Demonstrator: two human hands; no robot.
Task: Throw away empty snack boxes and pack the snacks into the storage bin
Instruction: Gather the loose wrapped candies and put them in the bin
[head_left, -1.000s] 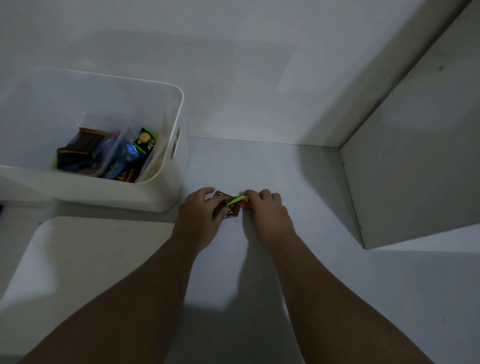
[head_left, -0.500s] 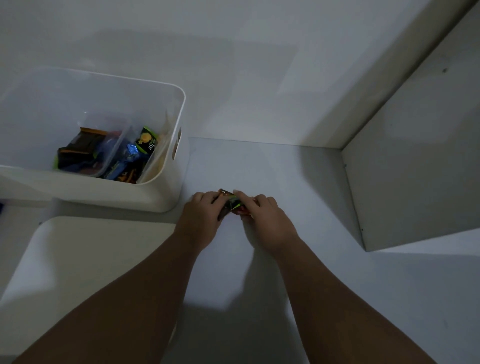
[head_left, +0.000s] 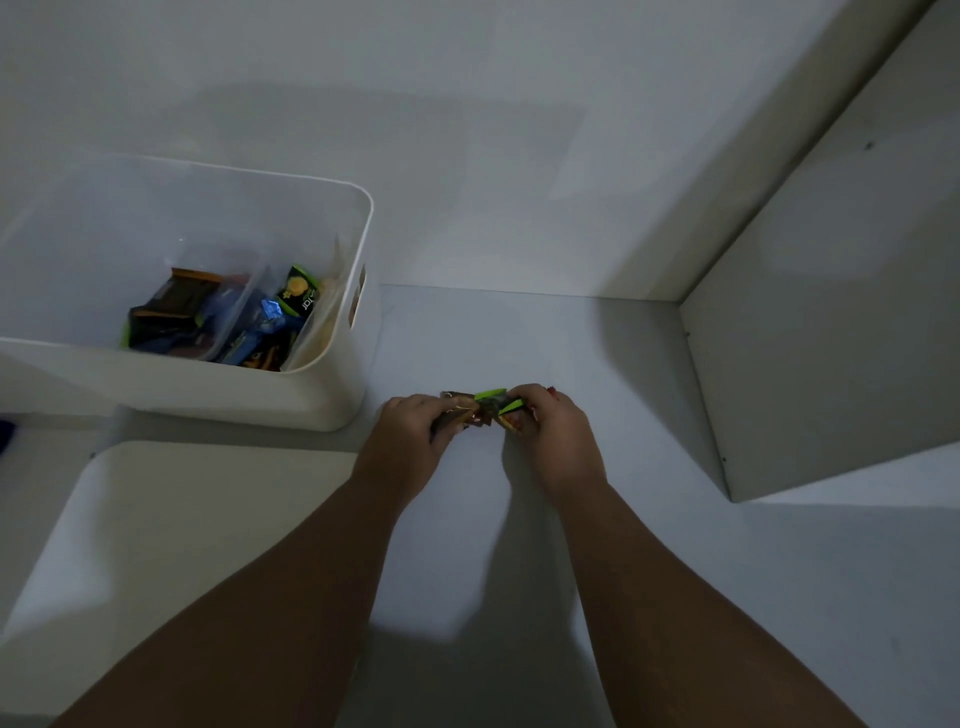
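Gathering the loose snacks (head_left: 485, 408) into one tidy bundle looks like the step in hand. They sit between the two hands, low over the table (head_left: 519, 338), just right of the bin (head_left: 366, 244) and near its front corner. Whether they rest on the table or are lifted off it I cannot tell.

The left hand (head_left: 410, 434) curls its fingers (head_left: 441, 415) round the brown end of the packets. The right hand (head_left: 553, 431) pinches the green-edged end, fingers bent and pressed close.

To do this well, I would square the packets edge to edge first, so none sticks out loose. Foil wrappers likely slide on each other, so a thumb on top and fingers beneath should hold better than a squeeze from the ends. Then pass the whole bundle to the left hand, which is nearer the bin.

The bin wall is tall, so the bundle should go up and over the rim, not be tossed. Dark, blue and green packets already lie inside between clear dividers. Lowering the bundle into a section with room should keep it from spilling apart.
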